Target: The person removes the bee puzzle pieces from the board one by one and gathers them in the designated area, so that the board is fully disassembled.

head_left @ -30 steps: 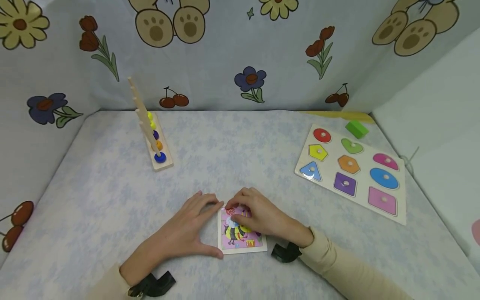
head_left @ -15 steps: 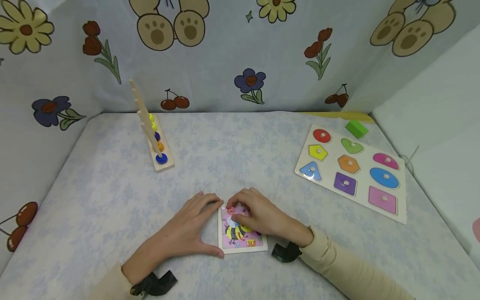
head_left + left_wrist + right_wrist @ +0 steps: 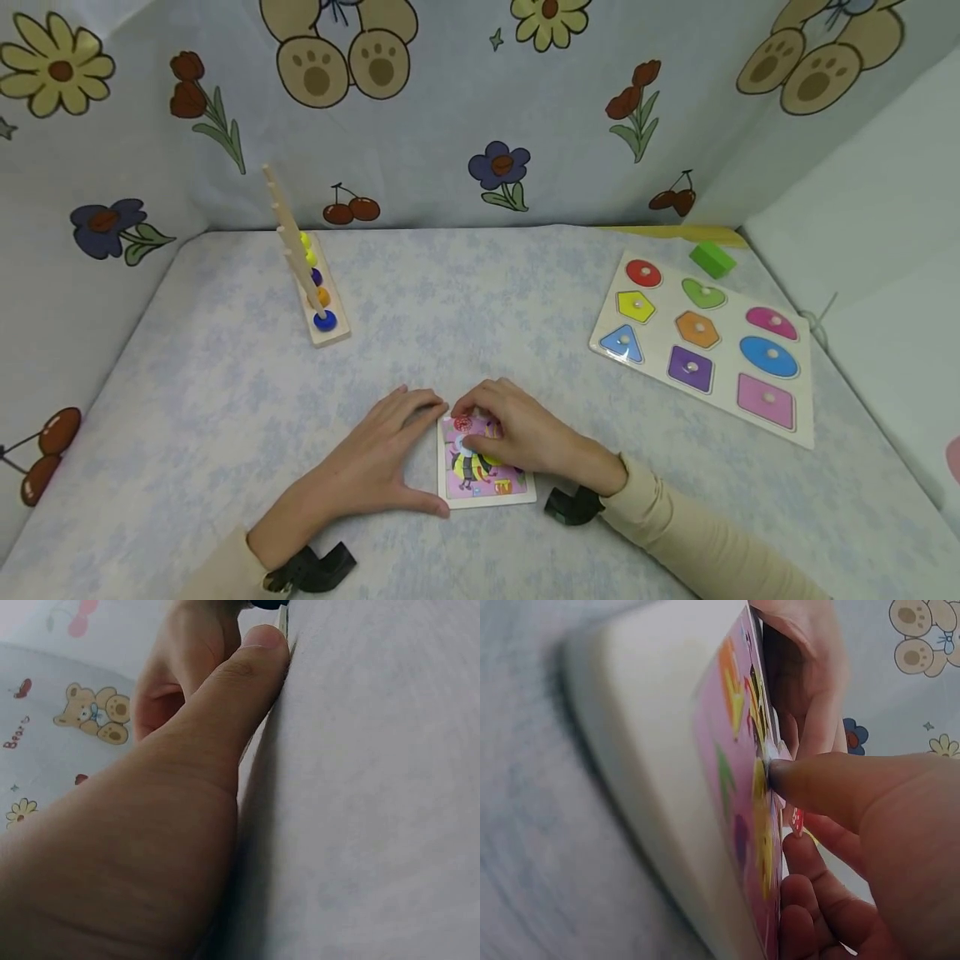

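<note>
A small picture puzzle (image 3: pixel 487 488) in a white frame lies on the table, showing a yellow-and-black bee on pink. My left hand (image 3: pixel 378 462) spans its left side, thumb by the lower corner and fingertips at the upper one. Over the puzzle's upper part, my right hand (image 3: pixel 525 429) pinches a puzzle piece (image 3: pixel 798 820) with a red spotted picture between thumb and fingers. In the right wrist view this piece stands slightly out from the picture surface. The right fingers cover the puzzle's upper right part in the head view.
To the right lies a white shape board (image 3: pixel 723 354) with several coloured knobbed pieces. A green block (image 3: pixel 712 259) sits behind it. At the back left stands a wooden peg stand (image 3: pixel 330 333) with coloured beads. A printed curtain (image 3: pixel 427 125) hangs behind the table.
Both hands keep nearly the same place on the puzzle, the right one still pinching the piece. The head view has tilted slightly, so the background sits a little lower.
</note>
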{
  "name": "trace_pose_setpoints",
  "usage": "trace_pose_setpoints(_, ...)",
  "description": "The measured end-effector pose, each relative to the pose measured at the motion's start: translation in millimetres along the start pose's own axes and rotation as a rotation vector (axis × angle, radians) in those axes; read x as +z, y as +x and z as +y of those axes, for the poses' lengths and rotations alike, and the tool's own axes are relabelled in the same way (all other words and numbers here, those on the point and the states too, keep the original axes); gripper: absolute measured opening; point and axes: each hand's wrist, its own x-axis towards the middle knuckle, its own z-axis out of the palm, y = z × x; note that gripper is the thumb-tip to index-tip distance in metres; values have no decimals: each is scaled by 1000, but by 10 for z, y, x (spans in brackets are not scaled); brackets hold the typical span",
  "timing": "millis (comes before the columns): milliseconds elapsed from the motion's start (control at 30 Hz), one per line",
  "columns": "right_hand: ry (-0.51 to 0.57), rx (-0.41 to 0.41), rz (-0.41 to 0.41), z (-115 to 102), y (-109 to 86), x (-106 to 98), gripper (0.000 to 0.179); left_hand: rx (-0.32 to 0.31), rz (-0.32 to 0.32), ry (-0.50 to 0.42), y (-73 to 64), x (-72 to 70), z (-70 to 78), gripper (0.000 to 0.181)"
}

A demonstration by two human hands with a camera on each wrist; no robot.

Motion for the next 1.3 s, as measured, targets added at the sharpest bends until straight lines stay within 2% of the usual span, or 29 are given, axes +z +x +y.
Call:
trace_pose_setpoints(633, -81, -36, -1, -35, 55, -58, 30, -17, -4, -22, -60, -10, -19, 118)
trace_pose_setpoints(1000, 11, -27, 61, 45, 13, -186, 30, -31, -21, -34, -111, -118, -98, 117)
trace_pose_setpoints(1300, 78, 27, 125, 280, -124, -296, 31, -27, -24, -26, -129, -213, -224, 117)
